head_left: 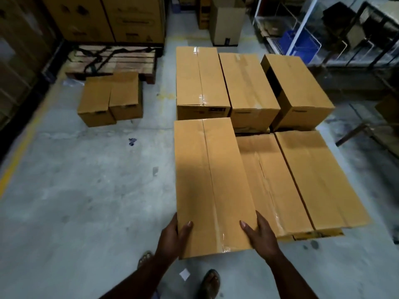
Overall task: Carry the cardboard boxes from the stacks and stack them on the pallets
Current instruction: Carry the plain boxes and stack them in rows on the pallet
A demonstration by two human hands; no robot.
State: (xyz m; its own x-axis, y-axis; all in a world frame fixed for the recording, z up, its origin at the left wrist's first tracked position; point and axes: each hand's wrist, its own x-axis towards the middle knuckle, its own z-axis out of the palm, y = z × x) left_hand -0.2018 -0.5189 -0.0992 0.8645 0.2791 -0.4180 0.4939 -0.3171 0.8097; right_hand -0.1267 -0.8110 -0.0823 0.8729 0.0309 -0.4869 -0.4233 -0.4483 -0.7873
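Observation:
A long taped cardboard box (pixel 211 180) is held lengthwise in front of me. My left hand (pixel 174 236) grips its near left corner and my right hand (pixel 262 234) grips its near right edge, thumbs on top. It sits at the left of a block of similar boxes: two lie beside it on its right (pixel 272 182) (pixel 317 178), and three more stand behind (pixel 200 78) (pixel 248 83) (pixel 300 89). The pallet under them is hidden except for a strip (pixel 319 235) at the near right.
Two smaller boxes (pixel 110 100) sit on the concrete floor at the left, in front of a wooden pallet (pixel 121 61) with black straps. Tall cartons (pixel 103 18) stand behind. Metal racks (pixel 323 29) line the right. My sandalled feet (pixel 210 283) are below the box.

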